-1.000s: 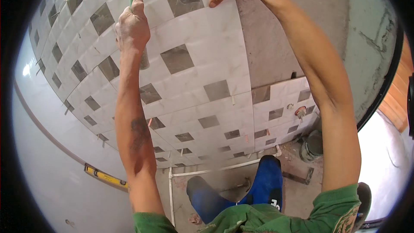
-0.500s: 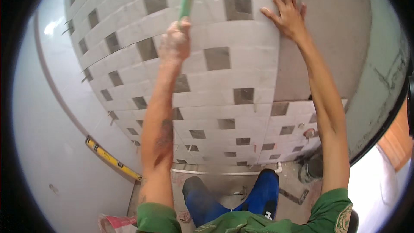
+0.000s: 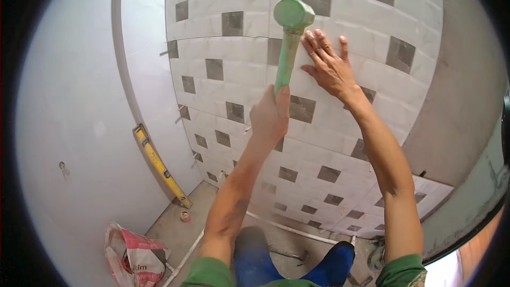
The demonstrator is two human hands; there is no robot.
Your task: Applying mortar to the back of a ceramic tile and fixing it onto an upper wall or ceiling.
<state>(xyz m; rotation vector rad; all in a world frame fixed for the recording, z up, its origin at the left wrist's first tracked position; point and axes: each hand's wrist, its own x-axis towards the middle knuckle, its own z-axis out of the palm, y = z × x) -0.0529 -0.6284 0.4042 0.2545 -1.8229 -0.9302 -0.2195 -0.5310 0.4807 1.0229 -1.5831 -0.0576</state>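
Note:
My left hand (image 3: pixel 270 114) is wrapped round the handle of a green mallet (image 3: pixel 292 15), whose round head is raised in front of the tiled wall (image 3: pixel 329 122). The wall tiles are white with dark grey squares. Close to the right of the mallet's head, my right hand (image 3: pixel 330 68) lies against a tile, its fingers spread and nothing in it. Whether the mallet's head touches the wall I cannot tell.
A yellow spirit level (image 3: pixel 162 165) leans against the smooth pale wall (image 3: pixel 74 111) on the left. Below it stand a red-and-white bag (image 3: pixel 135 258) and a small roll (image 3: pixel 185 216). White pipe (image 3: pixel 292 228) runs along the floor. Bare grey wall (image 3: pixel 451 106) borders the tiles on the right.
My view has swung to the left. The mallet's head, cut off at the top edge before, now shows whole. My right hand has come over beside the mallet, off the tiles' right edge.

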